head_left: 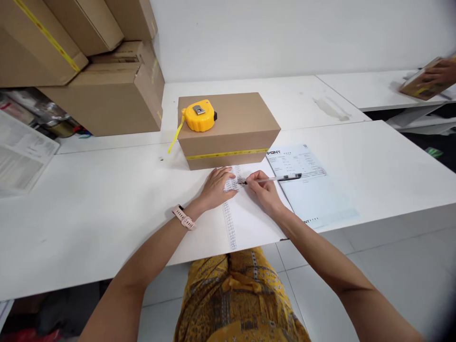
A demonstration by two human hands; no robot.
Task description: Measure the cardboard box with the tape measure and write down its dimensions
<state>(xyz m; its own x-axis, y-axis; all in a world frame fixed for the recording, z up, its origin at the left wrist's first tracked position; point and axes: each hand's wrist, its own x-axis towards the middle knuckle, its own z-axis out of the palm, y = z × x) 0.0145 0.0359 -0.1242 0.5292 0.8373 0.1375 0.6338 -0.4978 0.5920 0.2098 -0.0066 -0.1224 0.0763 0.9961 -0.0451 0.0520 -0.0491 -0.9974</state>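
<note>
A spiral notebook (254, 223) lies on the white table by its front edge. My right hand (265, 192) is closed around a clear pen (272, 179), its tip at the page close to the coil. Fingers apart, my left hand (217, 187) rests flat across the notebook's coil, near the pen tip. A pink watch (184, 217) is on my left wrist. Just behind both hands stands a brown cardboard box (231, 137) with a yellow strip along its front. On top of it sits a yellow tape measure (200, 116), its tape end hanging over the left side.
A printed sheet (313, 190) lies right of the notebook. Large cardboard boxes (110, 99) are stacked at the back left, beside a white printed package (24, 152). Far right, another person's hand (441, 71) is on a small box (422, 83).
</note>
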